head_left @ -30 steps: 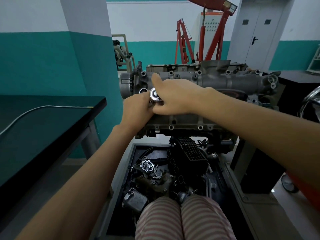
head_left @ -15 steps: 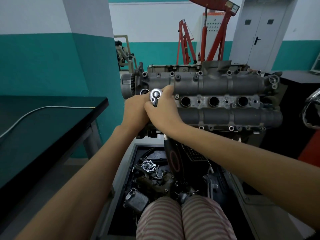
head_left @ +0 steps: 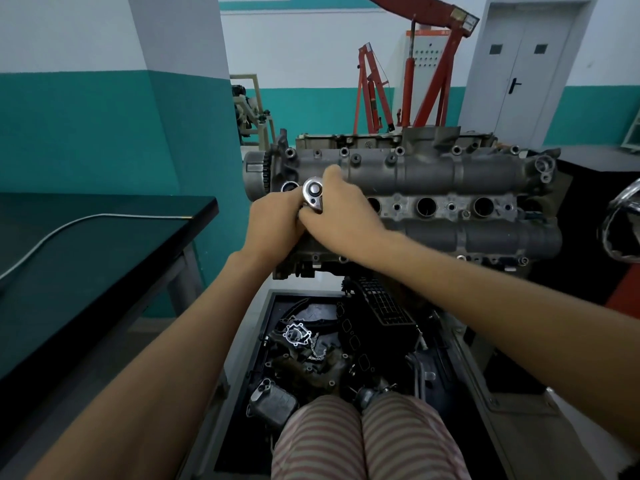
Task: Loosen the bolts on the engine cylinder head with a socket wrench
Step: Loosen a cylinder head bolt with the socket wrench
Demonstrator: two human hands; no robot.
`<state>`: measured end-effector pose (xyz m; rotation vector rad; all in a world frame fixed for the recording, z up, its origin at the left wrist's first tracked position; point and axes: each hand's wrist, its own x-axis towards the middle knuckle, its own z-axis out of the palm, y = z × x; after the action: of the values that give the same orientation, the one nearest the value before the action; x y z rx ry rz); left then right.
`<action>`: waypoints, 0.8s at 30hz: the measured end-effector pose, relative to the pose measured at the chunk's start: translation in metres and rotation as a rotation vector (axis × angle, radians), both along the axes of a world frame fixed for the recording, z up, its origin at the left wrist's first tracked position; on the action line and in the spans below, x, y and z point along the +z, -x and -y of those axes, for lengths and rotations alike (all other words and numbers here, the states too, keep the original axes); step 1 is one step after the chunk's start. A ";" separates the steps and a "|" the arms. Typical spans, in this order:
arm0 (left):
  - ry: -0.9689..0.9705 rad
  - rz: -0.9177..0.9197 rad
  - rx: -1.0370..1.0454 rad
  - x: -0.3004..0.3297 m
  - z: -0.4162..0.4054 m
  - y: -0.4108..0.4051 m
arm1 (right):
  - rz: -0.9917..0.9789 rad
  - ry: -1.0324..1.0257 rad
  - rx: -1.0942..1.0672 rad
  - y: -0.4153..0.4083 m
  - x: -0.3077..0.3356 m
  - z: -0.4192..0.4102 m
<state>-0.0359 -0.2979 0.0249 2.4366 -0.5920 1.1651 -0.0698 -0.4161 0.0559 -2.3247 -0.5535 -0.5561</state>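
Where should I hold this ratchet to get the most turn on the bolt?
Grip the handle as far from the ratchet head as possible, coming from the near side. The head sits at the cylinder head's left end with the handle running toward you, under the right hand; more leverage likely lies there.

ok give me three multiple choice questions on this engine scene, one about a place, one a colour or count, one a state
1. Where on the cylinder head is the ratchet head?
A. at its left end
B. at its middle
C. at its right end

2. What colour is the hoist behind the engine?
A. yellow
B. red
C. blue

3. What are the hands doing with the socket wrench?
A. both off it
B. only the left hand holds it
C. both are gripping around it

Answers:
1 A: the shiny ratchet head sits near the toothed sprocket end.
2 B: its frame and boom are red.
3 C: the left hand and right hand close together right under the ratchet head.
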 end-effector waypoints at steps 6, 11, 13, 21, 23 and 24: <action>-0.001 -0.089 0.028 0.002 -0.001 0.000 | -0.139 -0.389 -0.009 0.002 -0.013 -0.020; -0.016 -0.042 0.020 0.002 0.002 0.001 | 0.000 0.368 0.090 -0.008 0.021 0.012; -0.002 -0.015 0.021 0.000 0.002 -0.002 | 0.035 0.595 0.124 -0.011 0.039 0.018; -0.040 -0.035 0.068 -0.001 0.002 -0.003 | -0.024 -0.086 -0.019 0.000 -0.008 0.000; -0.064 -0.074 0.092 0.000 0.002 -0.002 | -0.120 -0.423 0.004 0.006 -0.020 -0.017; -0.066 -0.080 0.094 0.001 0.002 -0.001 | -0.140 -0.517 0.007 0.008 -0.024 -0.024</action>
<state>-0.0350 -0.2996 0.0261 2.5790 -0.5048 1.0936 -0.0774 -0.3925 0.0322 -1.8505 -0.3055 -0.4632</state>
